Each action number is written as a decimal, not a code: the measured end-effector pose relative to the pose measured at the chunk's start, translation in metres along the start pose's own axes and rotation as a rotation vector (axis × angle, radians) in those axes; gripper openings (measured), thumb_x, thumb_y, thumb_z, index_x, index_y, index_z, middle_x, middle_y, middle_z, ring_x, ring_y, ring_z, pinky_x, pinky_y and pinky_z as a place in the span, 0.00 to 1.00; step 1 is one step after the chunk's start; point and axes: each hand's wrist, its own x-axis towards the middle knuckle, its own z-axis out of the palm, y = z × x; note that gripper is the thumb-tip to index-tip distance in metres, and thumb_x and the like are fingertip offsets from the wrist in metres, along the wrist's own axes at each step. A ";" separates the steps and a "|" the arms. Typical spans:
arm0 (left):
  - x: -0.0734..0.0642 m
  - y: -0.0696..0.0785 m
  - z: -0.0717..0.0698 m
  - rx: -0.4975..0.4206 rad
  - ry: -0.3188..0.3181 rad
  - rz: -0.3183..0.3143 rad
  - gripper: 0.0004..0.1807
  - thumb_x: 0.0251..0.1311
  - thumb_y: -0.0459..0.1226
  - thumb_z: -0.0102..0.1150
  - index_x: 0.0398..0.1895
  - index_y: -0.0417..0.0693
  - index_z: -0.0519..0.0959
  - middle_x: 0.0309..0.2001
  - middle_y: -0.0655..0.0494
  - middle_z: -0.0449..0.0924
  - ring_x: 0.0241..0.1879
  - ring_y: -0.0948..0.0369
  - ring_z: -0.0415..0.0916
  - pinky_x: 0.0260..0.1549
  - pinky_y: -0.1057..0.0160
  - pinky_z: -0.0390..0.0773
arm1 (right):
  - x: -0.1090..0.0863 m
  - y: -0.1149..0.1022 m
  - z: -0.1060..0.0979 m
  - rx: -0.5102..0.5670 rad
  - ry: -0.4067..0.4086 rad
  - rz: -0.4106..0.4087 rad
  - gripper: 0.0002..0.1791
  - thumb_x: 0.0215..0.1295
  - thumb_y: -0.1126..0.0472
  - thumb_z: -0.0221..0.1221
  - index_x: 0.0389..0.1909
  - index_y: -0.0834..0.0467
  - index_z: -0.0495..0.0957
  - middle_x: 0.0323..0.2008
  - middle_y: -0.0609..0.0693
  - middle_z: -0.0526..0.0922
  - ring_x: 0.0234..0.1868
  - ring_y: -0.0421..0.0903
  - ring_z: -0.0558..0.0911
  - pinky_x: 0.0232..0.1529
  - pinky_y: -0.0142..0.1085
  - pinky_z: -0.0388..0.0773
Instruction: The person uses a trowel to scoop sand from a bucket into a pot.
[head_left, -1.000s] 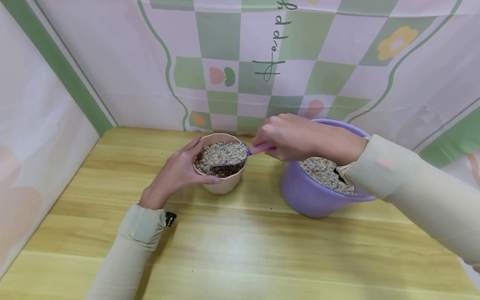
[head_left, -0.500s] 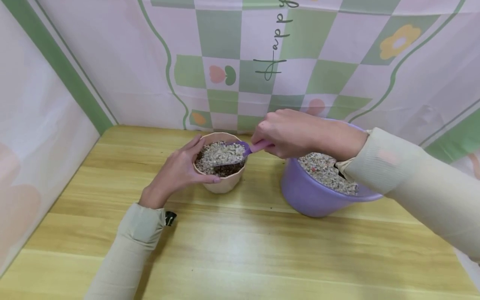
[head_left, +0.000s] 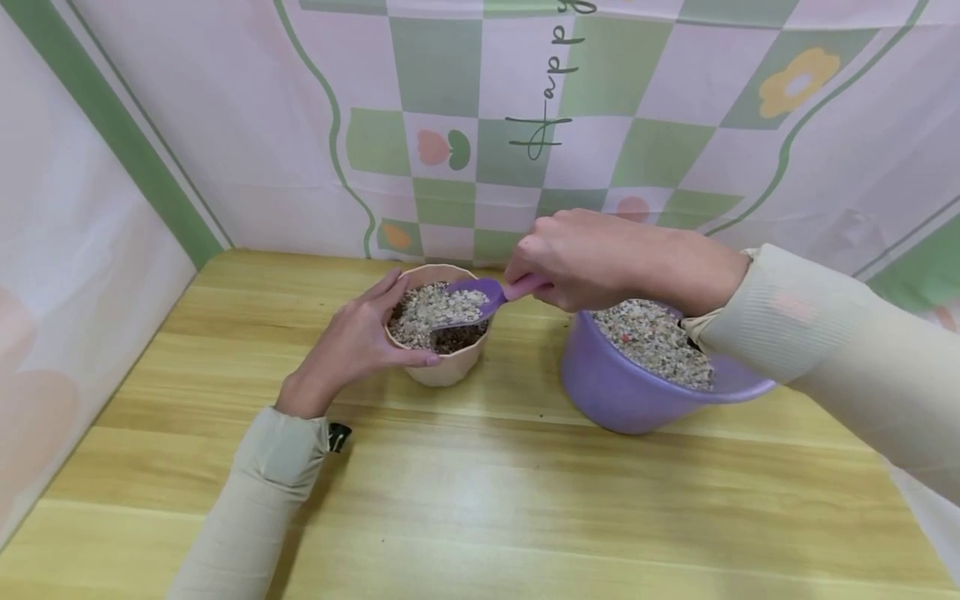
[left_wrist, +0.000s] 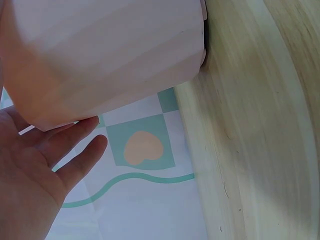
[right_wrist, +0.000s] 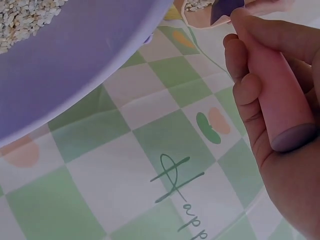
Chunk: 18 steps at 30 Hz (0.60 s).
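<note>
A cream faceted flower pot [head_left: 448, 372] stands on the table, holding dark soil with pale grit over part of it. My left hand [head_left: 351, 337] grips it from the left, thumb along the near rim and fingers round the far side. In the left wrist view, the fingers [left_wrist: 75, 131] lie against the pot's wall [left_wrist: 115, 55]. Over the pot's mouth is a small purple trowel [head_left: 491, 293], tilted, with grit on its blade. My right hand [head_left: 581, 258] holds its pink handle [right_wrist: 280, 95], fingers wrapped round it in the right wrist view.
Right of the pot, partly under my right forearm, stands a purple tub [head_left: 622, 392] with pale grit [head_left: 652, 346] inside. Both stand on a wooden table [head_left: 465, 500]. A checked cloth backdrop [head_left: 442, 67] rises close behind them.
The trowel has tilted and more of its purple blade shows, as grit has slid off into the pot. My right hand has risen slightly. The left hand stays on the pot.
</note>
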 end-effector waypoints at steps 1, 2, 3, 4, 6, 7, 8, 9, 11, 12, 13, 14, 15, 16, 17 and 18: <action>0.000 0.000 0.000 0.001 0.000 -0.002 0.68 0.33 0.68 0.75 0.77 0.45 0.59 0.76 0.45 0.54 0.69 0.40 0.61 0.65 0.42 0.66 | 0.000 0.000 -0.001 0.001 -0.005 0.003 0.14 0.63 0.69 0.60 0.22 0.48 0.79 0.18 0.40 0.74 0.20 0.41 0.72 0.23 0.36 0.72; 0.000 0.000 0.000 0.001 -0.001 -0.003 0.68 0.34 0.68 0.75 0.77 0.44 0.59 0.76 0.45 0.54 0.70 0.40 0.61 0.66 0.42 0.66 | 0.000 -0.001 -0.001 0.002 -0.010 0.007 0.14 0.63 0.69 0.60 0.22 0.47 0.79 0.18 0.39 0.74 0.20 0.41 0.72 0.23 0.35 0.72; 0.000 -0.001 0.000 0.000 -0.001 -0.002 0.67 0.34 0.68 0.76 0.77 0.44 0.58 0.76 0.45 0.54 0.70 0.40 0.61 0.66 0.42 0.66 | -0.001 -0.001 -0.002 0.004 -0.016 0.009 0.14 0.63 0.69 0.60 0.23 0.47 0.79 0.18 0.39 0.75 0.20 0.41 0.72 0.23 0.35 0.71; 0.000 -0.001 0.000 -0.001 -0.001 -0.002 0.67 0.34 0.67 0.76 0.77 0.44 0.58 0.77 0.46 0.54 0.70 0.40 0.61 0.66 0.42 0.66 | -0.001 -0.001 -0.002 0.003 -0.017 0.008 0.15 0.64 0.69 0.60 0.23 0.47 0.79 0.18 0.39 0.74 0.20 0.40 0.71 0.23 0.35 0.71; -0.001 -0.001 0.000 -0.001 -0.001 -0.004 0.67 0.34 0.67 0.76 0.77 0.44 0.58 0.77 0.45 0.54 0.70 0.40 0.60 0.66 0.42 0.66 | -0.002 -0.002 -0.004 -0.001 -0.017 0.005 0.15 0.64 0.69 0.59 0.23 0.47 0.79 0.18 0.40 0.74 0.20 0.40 0.71 0.22 0.35 0.71; -0.001 0.000 0.000 -0.001 -0.002 -0.006 0.68 0.34 0.67 0.76 0.77 0.44 0.58 0.77 0.45 0.54 0.70 0.40 0.60 0.66 0.42 0.65 | -0.002 -0.003 -0.004 -0.002 -0.012 0.000 0.15 0.64 0.69 0.59 0.23 0.47 0.79 0.18 0.40 0.74 0.20 0.40 0.71 0.22 0.35 0.71; -0.001 0.000 0.000 0.000 -0.002 -0.008 0.68 0.34 0.67 0.76 0.77 0.44 0.58 0.77 0.45 0.53 0.70 0.40 0.59 0.66 0.41 0.65 | -0.003 -0.003 -0.005 -0.003 -0.007 -0.007 0.15 0.64 0.69 0.59 0.23 0.47 0.79 0.18 0.40 0.74 0.20 0.40 0.71 0.23 0.35 0.71; -0.001 0.000 0.000 0.000 -0.004 -0.010 0.68 0.34 0.68 0.75 0.77 0.44 0.58 0.77 0.45 0.53 0.70 0.39 0.59 0.66 0.41 0.65 | -0.003 -0.003 -0.005 -0.005 -0.002 -0.014 0.15 0.64 0.69 0.59 0.23 0.47 0.79 0.18 0.40 0.74 0.21 0.40 0.71 0.23 0.35 0.71; -0.001 0.000 0.000 0.003 -0.008 -0.014 0.68 0.34 0.69 0.74 0.77 0.45 0.57 0.77 0.44 0.52 0.71 0.39 0.59 0.66 0.41 0.65 | -0.004 -0.004 -0.006 -0.010 0.006 -0.020 0.15 0.64 0.69 0.59 0.23 0.47 0.78 0.18 0.40 0.74 0.21 0.40 0.71 0.23 0.36 0.71; -0.002 0.000 0.000 0.004 -0.009 -0.016 0.68 0.34 0.70 0.74 0.77 0.46 0.57 0.77 0.45 0.52 0.70 0.39 0.59 0.66 0.40 0.65 | -0.005 -0.004 -0.006 -0.012 0.009 -0.022 0.14 0.64 0.69 0.60 0.23 0.47 0.78 0.18 0.40 0.74 0.21 0.40 0.71 0.23 0.36 0.71; -0.002 0.000 0.000 0.006 -0.009 -0.017 0.68 0.34 0.70 0.73 0.77 0.46 0.57 0.77 0.45 0.52 0.70 0.38 0.59 0.66 0.40 0.65 | -0.006 -0.004 -0.006 -0.013 0.011 -0.023 0.14 0.65 0.69 0.60 0.23 0.47 0.78 0.18 0.40 0.74 0.21 0.40 0.71 0.23 0.36 0.71; -0.002 0.000 0.000 0.006 -0.010 -0.017 0.68 0.34 0.70 0.73 0.77 0.47 0.57 0.77 0.45 0.52 0.70 0.38 0.59 0.65 0.40 0.65 | -0.006 -0.005 -0.007 -0.013 0.012 -0.024 0.14 0.65 0.68 0.60 0.23 0.48 0.78 0.18 0.40 0.74 0.21 0.40 0.71 0.22 0.35 0.71; -0.002 0.000 0.000 0.006 -0.011 -0.017 0.68 0.34 0.70 0.73 0.77 0.47 0.57 0.77 0.45 0.52 0.70 0.38 0.59 0.65 0.39 0.65 | -0.007 -0.005 -0.007 -0.012 0.012 -0.024 0.14 0.66 0.68 0.59 0.22 0.48 0.78 0.18 0.40 0.74 0.20 0.40 0.71 0.22 0.35 0.70; -0.002 0.000 0.000 0.007 -0.012 -0.016 0.68 0.34 0.70 0.73 0.77 0.48 0.57 0.77 0.44 0.51 0.70 0.37 0.59 0.65 0.39 0.65 | -0.008 -0.005 -0.007 -0.010 0.011 -0.022 0.15 0.66 0.68 0.59 0.22 0.48 0.78 0.18 0.40 0.74 0.20 0.40 0.71 0.22 0.35 0.70; -0.002 0.000 0.000 0.007 -0.013 -0.017 0.68 0.34 0.70 0.73 0.78 0.48 0.57 0.77 0.44 0.51 0.70 0.37 0.59 0.65 0.38 0.66 | -0.008 -0.005 -0.007 -0.009 0.013 -0.022 0.15 0.66 0.68 0.59 0.22 0.48 0.77 0.18 0.40 0.74 0.20 0.40 0.71 0.22 0.35 0.70; -0.002 0.000 0.000 0.007 -0.014 -0.016 0.68 0.34 0.70 0.73 0.78 0.49 0.57 0.77 0.44 0.51 0.70 0.37 0.59 0.64 0.38 0.66 | -0.009 -0.005 -0.007 -0.007 0.015 -0.023 0.15 0.67 0.67 0.59 0.22 0.48 0.77 0.18 0.40 0.74 0.20 0.40 0.71 0.22 0.35 0.70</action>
